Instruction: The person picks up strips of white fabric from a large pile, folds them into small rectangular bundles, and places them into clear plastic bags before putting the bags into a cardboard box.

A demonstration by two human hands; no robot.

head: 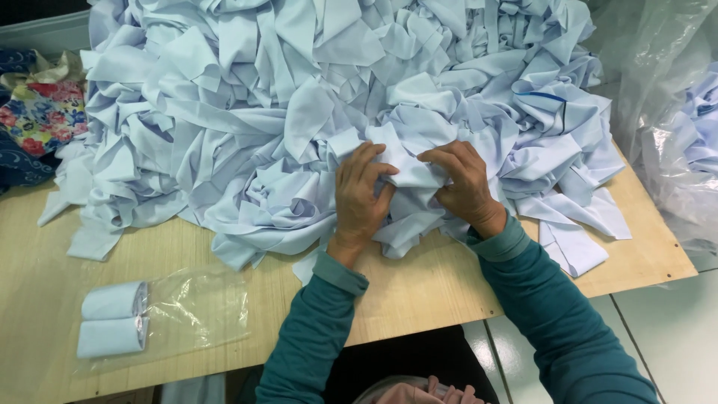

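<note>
**Two hands in a drift of pale blue cloth**

A pale plywood table (419, 288) with a visible grain stands over a white tiled floor (666, 329), and most of its top is buried under a big heap of crumpled pale blue fabric strips (247, 97). At the heap's near edge, both hands work one folded pale blue fabric piece (407, 173). The left hand (360, 198) has its fingers curled over the piece's left side, pinching it; the right hand (462, 183) grips the right side with bent fingers, knuckles up. Both wrists come out of teal knitted sleeves (321, 322).

To my eye, the risk is in the tangle: the strips overlap loosely, so pulling one piece could drag its neighbours along, and those hanging at the right corner might slide off onto the floor.

The cloth looks thin, smooth and matte, creasing into soft ridges. Nearer the front left, two tight pale blue fabric rolls (112, 318) sit side by side at the mouth of a clear, glossy, wrinkled plastic bag (198, 307). A floral patterned cloth (41, 112) lies at the far left, and more clear plastic sheeting (658, 97) hangs at the right.
</note>
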